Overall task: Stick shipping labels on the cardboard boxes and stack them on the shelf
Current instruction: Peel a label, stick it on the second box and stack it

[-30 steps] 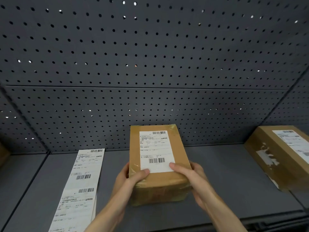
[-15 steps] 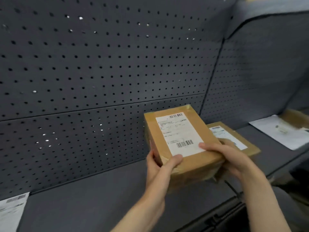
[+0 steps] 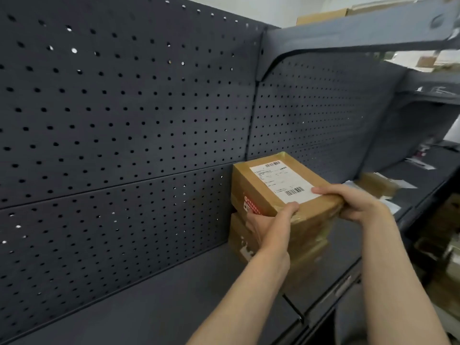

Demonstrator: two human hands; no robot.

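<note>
Dark grey wall panels full of little holes (image 3: 119, 135) stand behind a grey shelf (image 3: 154, 302). Both hands are clamped on a brown cardboard box (image 3: 263, 192) with a white shipping label (image 3: 282, 181) on top. It sits over another brown box (image 3: 306, 247) by the back wall. The left hand (image 3: 270, 224) grips its near corner, and the right hand (image 3: 353, 201) grips its right end. To the left, the shelf has lots of open room.

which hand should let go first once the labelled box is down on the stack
Probably the left hand: its fingers wrap under the labelled box, above the lower box. The right hand grips the outer end.
</note>
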